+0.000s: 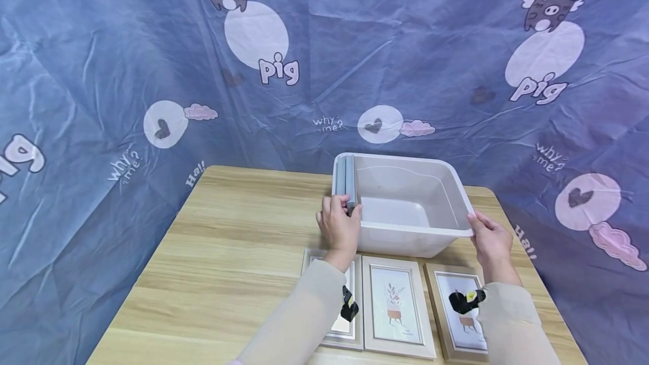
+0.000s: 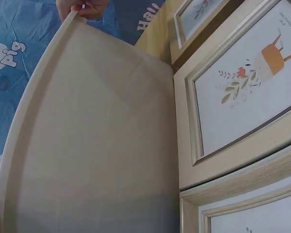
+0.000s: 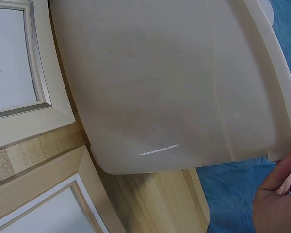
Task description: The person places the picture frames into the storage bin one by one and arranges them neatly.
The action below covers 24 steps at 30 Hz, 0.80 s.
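A white plastic bin (image 1: 395, 230) stands at the back of the wooden table, its front wall filling much of both wrist views. Against its left wall, two blue-grey slabs (image 1: 346, 176) stand side by side, seen edge-on. My left hand (image 1: 341, 227) is at the bin's front left corner, finger and thumb pinching the front end of the nearer slab. The hand covers that part of the rim. At the front right corner, my right hand (image 1: 490, 238) grips the bin's rim, thumb outside in the right wrist view.
In front of the bin lie three picture frames: a left one (image 1: 359, 297) partly under my left forearm, a middle one (image 1: 398, 306) with a potted plant print, and a right one (image 1: 438, 314) partly under my right wrist. Blue printed cloth (image 1: 314, 44) hangs behind the table (image 1: 213, 252).
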Available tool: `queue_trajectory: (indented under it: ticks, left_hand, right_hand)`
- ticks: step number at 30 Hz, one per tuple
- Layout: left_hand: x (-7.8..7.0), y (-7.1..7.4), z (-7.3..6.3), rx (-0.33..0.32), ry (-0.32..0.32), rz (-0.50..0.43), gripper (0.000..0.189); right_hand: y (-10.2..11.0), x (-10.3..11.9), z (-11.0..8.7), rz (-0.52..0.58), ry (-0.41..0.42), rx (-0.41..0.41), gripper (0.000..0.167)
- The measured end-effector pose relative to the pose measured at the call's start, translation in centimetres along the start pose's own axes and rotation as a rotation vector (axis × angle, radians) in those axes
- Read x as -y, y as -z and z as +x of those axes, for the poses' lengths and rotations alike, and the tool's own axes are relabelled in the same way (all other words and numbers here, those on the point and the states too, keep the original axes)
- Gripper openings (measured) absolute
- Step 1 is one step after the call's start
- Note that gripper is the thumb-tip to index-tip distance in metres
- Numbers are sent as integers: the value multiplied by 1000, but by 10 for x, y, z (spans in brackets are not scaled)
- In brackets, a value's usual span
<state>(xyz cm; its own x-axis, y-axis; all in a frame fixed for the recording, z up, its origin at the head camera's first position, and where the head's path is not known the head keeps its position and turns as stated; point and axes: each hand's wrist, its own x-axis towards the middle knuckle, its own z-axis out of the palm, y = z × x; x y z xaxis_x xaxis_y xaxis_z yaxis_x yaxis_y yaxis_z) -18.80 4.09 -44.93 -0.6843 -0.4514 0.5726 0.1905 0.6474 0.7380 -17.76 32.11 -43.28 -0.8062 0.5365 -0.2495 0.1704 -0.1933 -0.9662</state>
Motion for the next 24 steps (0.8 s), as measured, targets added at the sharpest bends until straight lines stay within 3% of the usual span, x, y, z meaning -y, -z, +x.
queue_trajectory:
  ticks: [7,11,17,24]
  left_hand:
    - [4,-2,-4,17,43,-5,37]
    - [4,-3,-3,3,43,-1,39]
    - [5,-4,-3,-5,47,12,41]
    - [8,-4,-2,-15,72,-28,51]
  right_hand:
    - [0,-6,6,-34,19,-11,12]
    - [2,-11,14,-45,51,-10,34]
    - [-2,1,1,5,-15,-6,12]
    - [-3,2,-3,18,-10,-4,19]
